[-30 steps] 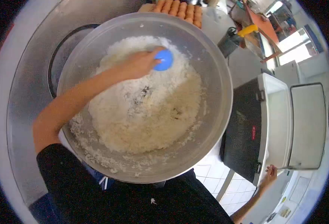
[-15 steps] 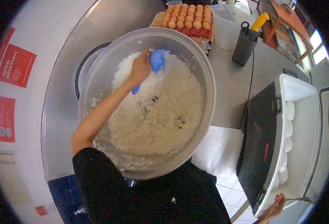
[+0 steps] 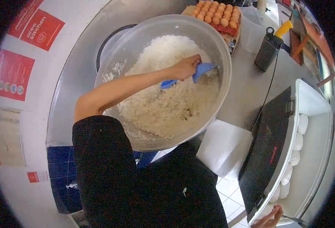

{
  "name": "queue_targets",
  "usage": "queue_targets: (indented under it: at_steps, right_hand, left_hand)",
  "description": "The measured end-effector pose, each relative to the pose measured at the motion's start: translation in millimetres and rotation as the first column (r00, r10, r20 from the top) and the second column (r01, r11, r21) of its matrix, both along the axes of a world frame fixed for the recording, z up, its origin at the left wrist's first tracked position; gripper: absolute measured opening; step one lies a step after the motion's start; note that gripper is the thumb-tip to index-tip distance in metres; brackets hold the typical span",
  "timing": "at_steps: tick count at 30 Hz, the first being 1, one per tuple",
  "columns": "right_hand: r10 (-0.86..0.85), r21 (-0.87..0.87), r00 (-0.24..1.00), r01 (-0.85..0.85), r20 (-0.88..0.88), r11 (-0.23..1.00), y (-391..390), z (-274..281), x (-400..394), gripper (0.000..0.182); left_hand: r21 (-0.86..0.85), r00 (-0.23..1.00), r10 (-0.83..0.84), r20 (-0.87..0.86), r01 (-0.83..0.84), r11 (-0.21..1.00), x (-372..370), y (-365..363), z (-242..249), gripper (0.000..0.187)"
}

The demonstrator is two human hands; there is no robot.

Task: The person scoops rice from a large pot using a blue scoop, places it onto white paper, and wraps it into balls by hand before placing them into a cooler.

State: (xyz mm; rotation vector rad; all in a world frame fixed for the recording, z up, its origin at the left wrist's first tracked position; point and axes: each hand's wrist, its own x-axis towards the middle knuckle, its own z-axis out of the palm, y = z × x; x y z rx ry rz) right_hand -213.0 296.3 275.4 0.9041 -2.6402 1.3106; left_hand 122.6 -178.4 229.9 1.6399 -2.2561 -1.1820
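Left hand (image 3: 187,67): fingers closed round the blue scoop (image 3: 204,70), the handle showing behind the palm. Scoop lies inside the large bowl (image 3: 175,24), over the white, rice-like grains (image 3: 152,110); its head is near the right wall, so there is little room on that side. Wider room toward the lower left, above the grains. The forearm crosses the bowl's left rim.

Right hand (image 3: 269,218): beside the lower end of the open cooler (image 3: 268,152), cut by the frame edge; cannot tell whether it grips anything. White packages (image 3: 295,157) line the cooler's near inner wall.

Beyond the bowl's upper right rim: egg tray (image 3: 217,15), then a translucent tub (image 3: 250,38) and a black holder (image 3: 268,52). Steel worktop (image 3: 237,93) shows between bowl and cooler.
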Motion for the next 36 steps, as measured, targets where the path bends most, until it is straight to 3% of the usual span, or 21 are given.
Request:
queue_targets:
  at_steps: [3, 5, 7, 9, 11, 12, 14, 15, 16, 17, 19, 20, 21, 22, 26, 29, 30, 31, 33, 35, 36]
  right_hand:
    - [-0.039, 0.136, 0.999, 0.043, -0.032, 0.99, 18.3, -17.5, -11.4, 0.032]
    - [0.019, 0.185, 0.982, 0.016, -0.186, 0.983, 14.8, -13.9, -6.3, 0.034]
    - [0.047, 0.307, 0.999, -0.048, 0.013, 0.951, 36.5, -31.3, -28.6, 0.028]
    - [-0.053, 0.327, 0.997, 0.031, 0.059, 0.944, 28.3, -32.2, -23.6, 0.029]
    - [-0.136, 0.322, 0.99, 0.115, 0.042, 0.94, 13.4, -27.7, -9.3, 0.033]
    - [-0.144, 0.346, 0.989, 0.123, 0.034, 0.93, 18.1, -26.3, -9.6, 0.033]
    - [-0.079, 0.29, 0.996, 0.065, 0.038, 0.955, 23.4, -32.6, -22.3, 0.033]
    - [-0.079, 0.292, 0.996, 0.064, 0.039, 0.954, 27.4, -35.6, -32.4, 0.033]
    - [-0.04, 0.285, 0.998, 0.023, 0.054, 0.958, 25.9, -34.4, -34.9, 0.033]
    - [-0.007, 0.272, 0.998, -0.012, 0.067, 0.962, 27.7, -35.9, -32.9, 0.032]
    - [-0.109, 0.295, 0.989, 0.073, 0.105, 0.953, 29.8, -34.2, -35.5, 0.031]
    - [-0.091, 0.312, 0.989, 0.049, 0.121, 0.949, 32.8, -35.2, -39.6, 0.03]
    - [-0.073, 0.331, 0.988, 0.025, 0.133, 0.943, 39.0, -34.5, -41.6, 0.029]
    - [-0.06, 0.249, 0.992, 0.03, 0.114, 0.968, 34.4, -31.8, -32.0, 0.028]
    - [-0.033, 0.127, 0.997, 0.024, 0.069, 0.992, 29.5, -33.6, -30.1, 0.026]
    - [0.026, 0.09, 1.0, -0.027, 0.004, 0.996, 24.1, -35.2, -23.3, 0.027]
    - [0.01, 0.082, 1.0, -0.011, 0.01, 0.997, 23.0, -34.0, -23.1, 0.027]
    - [0.0, 0.078, 1.0, -0.002, 0.02, 0.997, 23.9, -35.2, -24.0, 0.028]
    - [0.035, 0.064, 0.999, -0.036, 0.002, 0.997, 30.5, -47.8, -36.7, 0.034]
    - [-0.076, 0.055, 0.997, 0.075, 0.019, 0.996, 30.7, -50.9, -37.4, 0.035]
    - [-0.089, -0.1, 0.995, 0.094, 0.052, 0.991, 36.6, -73.9, -49.8, 0.037]
  left_hand:
    - [0.043, 0.998, -0.027, -0.065, 0.029, 0.999, 1.7, 26.8, -2.3, 0.025]
    - [0.045, 0.991, -0.036, -0.127, 0.042, 0.998, 8.0, 37.2, -9.2, 0.026]
    - [0.005, 0.982, -0.046, -0.181, 0.048, 0.999, 16.6, 51.4, -16.1, 0.027]
    - [-0.016, 0.974, -0.086, -0.209, 0.084, 0.996, 11.6, 59.5, -23.6, 0.027]
    - [-0.306, 0.917, -0.144, -0.373, 0.025, 0.952, 16.1, 80.0, -32.6, 0.025]
    - [-0.281, 0.914, -0.141, -0.38, 0.031, 0.959, 18.5, 93.6, -34.3, 0.025]
    - [0.192, 0.924, 0.083, -0.372, -0.011, 0.981, 24.7, 115.3, -9.9, 0.031]
    - [0.195, 0.925, 0.085, -0.37, -0.012, 0.981, 30.2, 118.6, 6.1, 0.031]
    - [0.522, 0.921, 0.19, -0.339, 0.016, 0.853, 36.6, 117.7, 24.2, 0.033]
    - [0.781, 0.923, 0.271, -0.274, 0.048, 0.623, 44.1, 114.3, 35.8, 0.035]
    - [0.736, 0.943, 0.133, -0.307, 0.146, 0.661, 53.0, 97.7, 32.2, 0.039]
    - [0.483, 0.951, 0.096, -0.294, 0.061, 0.873, 50.7, 86.0, 25.5, 0.038]
    - [0.174, 0.956, 0.069, -0.284, -0.02, 0.985, 47.3, 74.5, 16.3, 0.038]
    - [-0.159, 0.953, -0.154, -0.262, 0.115, 0.98, 49.9, 54.6, 1.5, 0.037]
    - [-0.277, 0.925, -0.317, -0.211, 0.255, 0.926, 27.9, 96.8, -24.2, 0.031]
    - [-0.196, 0.956, -0.142, -0.258, 0.092, 0.976, 30.6, 130.9, -0.3, 0.031]
    - [0.171, 0.964, 0.017, -0.264, 0.03, 0.985, 35.4, 141.5, 25.6, 0.035]
    - [0.516, 0.961, 0.178, -0.211, -0.045, 0.855, 41.6, 153.7, 49.2, 0.039]
    - [0.545, 0.947, 0.188, -0.26, -0.017, 0.838, 65.5, 157.1, 65.4, 0.04]
    - [0.76, 0.971, 0.126, -0.201, 0.074, 0.646, 94.2, 154.5, 94.5, 0.043]
    - [0.743, 0.955, 0.183, -0.235, 0.055, 0.667, 107.0, 159.3, 104.7, 0.046]
